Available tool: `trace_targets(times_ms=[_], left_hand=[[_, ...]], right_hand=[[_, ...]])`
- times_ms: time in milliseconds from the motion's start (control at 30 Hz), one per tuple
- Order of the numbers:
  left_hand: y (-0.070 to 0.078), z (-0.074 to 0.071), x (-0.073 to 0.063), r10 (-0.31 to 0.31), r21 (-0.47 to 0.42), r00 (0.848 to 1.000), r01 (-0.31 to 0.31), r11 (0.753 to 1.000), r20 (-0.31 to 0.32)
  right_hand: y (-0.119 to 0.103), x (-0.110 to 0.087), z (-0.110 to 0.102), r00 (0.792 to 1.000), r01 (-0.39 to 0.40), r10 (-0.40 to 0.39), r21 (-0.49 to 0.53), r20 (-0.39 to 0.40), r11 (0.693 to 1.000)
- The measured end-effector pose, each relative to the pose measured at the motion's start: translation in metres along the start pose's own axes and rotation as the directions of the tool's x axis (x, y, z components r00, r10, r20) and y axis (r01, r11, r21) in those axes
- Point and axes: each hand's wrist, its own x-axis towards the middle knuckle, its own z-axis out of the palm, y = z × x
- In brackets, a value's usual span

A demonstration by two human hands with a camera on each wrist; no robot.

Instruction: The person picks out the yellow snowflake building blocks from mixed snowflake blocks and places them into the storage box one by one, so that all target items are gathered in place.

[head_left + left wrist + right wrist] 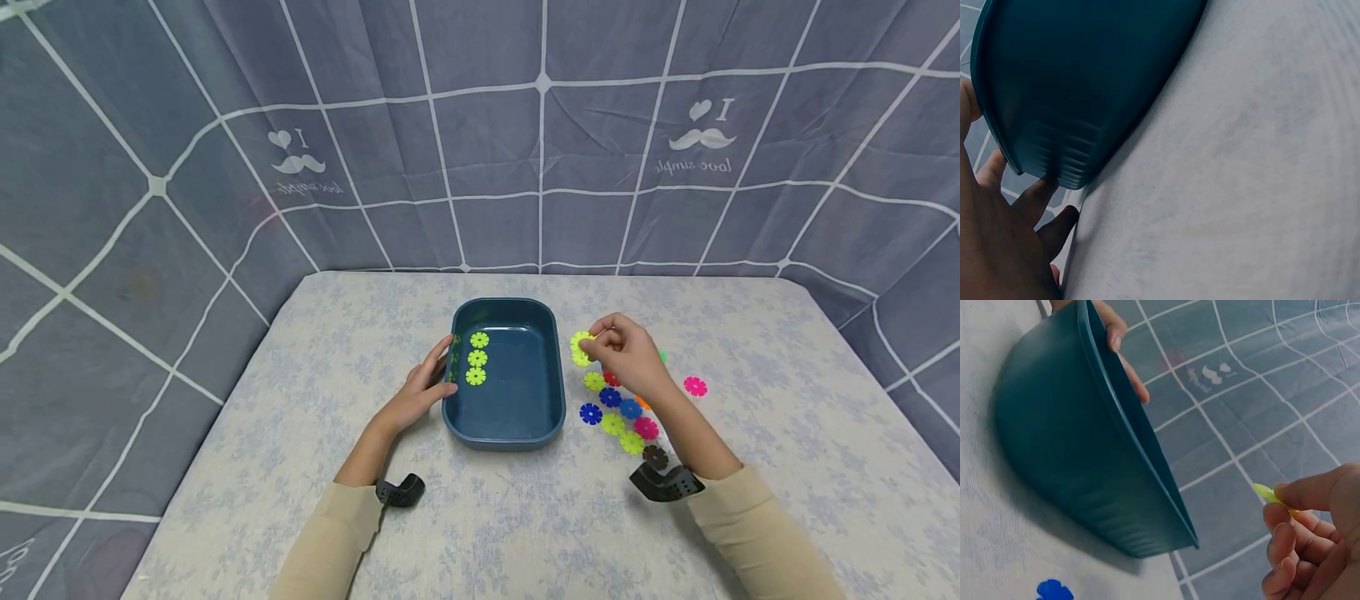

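My left hand (pixel 414 398) holds the left wall of a dark teal plastic bin (pixel 504 439), thumb and index finger over the rim and other fingers along the outside. Three yellow-green notched plastic discs (pixel 477 357) lie inside in a column near that wall. Just right of the bin, my right hand (pixel 628 354) pinches a yellow-green notched disc (pixel 1264 490) between thumb and index finger, off the table. In the head view another yellow-green disc (pixel 581 359) shows just below it. The hand partly hides the pile beneath.
Loose discs in several colours lie right of the bin, among them a blue disc (pixel 590 414), a pink disc (pixel 646 428) and a dark brown disc (pixel 656 457). One pink disc (pixel 695 387) lies apart. A grid-patterned curtain (pixel 495 150) surrounds the cloth-covered table (pixel 510 517).
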Motion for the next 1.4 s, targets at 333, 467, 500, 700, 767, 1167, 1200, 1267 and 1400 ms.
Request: trace_targets(times_ms=[333,467,500,700,767,1167,1200,1267,1400], left_hand=[[0.003,-0.001,-0.001,-0.013,-0.004,1.0,0.013,1.0,-0.001],[0.004,-0.001,-0.001,-0.009,-0.006,1.0,0.009,1.0,0.0],[0.004,-0.001,-0.001,-0.01,-0.006,1.0,0.01,1.0,0.0],[0.004,0.0,-0.001,-0.016,-0.004,1.0,0.016,1.0,-0.003],[0.005,0.0,-0.001,-0.018,-0.003,1.0,0.018,1.0,-0.002],[-0.004,0.0,0.002,0.005,0.007,1.0,-0.005,1.0,0.003],[-0.009,0.0,0.004,0.012,0.002,1.0,-0.012,1.0,0.003],[-0.019,0.0,0.007,0.023,-0.008,1.0,-0.023,1.0,-0.001],[-0.037,0.001,0.012,0.037,-0.018,0.999,-0.037,0.999,-0.012]], right_hand=[[-0.012,-0.003,0.007,0.999,0.015,-0.015,0.014,0.031,1.0],[-0.016,-0.003,0.012,0.999,0.02,-0.02,0.012,0.042,1.0],[-0.017,-0.003,0.013,0.999,0.019,-0.02,0.013,0.046,1.0],[-0.025,-0.004,0.023,0.998,0.034,-0.034,0.007,0.057,0.999],[-0.026,-0.003,0.026,0.997,0.044,-0.044,0.0,0.062,0.999],[-0.031,0.003,0.045,0.989,0.085,-0.09,0.042,0.121,0.995],[-0.032,0.003,0.046,0.988,0.086,-0.091,0.045,0.126,0.995],[-0.033,0.004,0.048,0.987,0.084,-0.09,0.05,0.135,0.995],[-0.035,0.006,0.051,0.984,0.086,-0.093,0.053,0.149,0.995]])
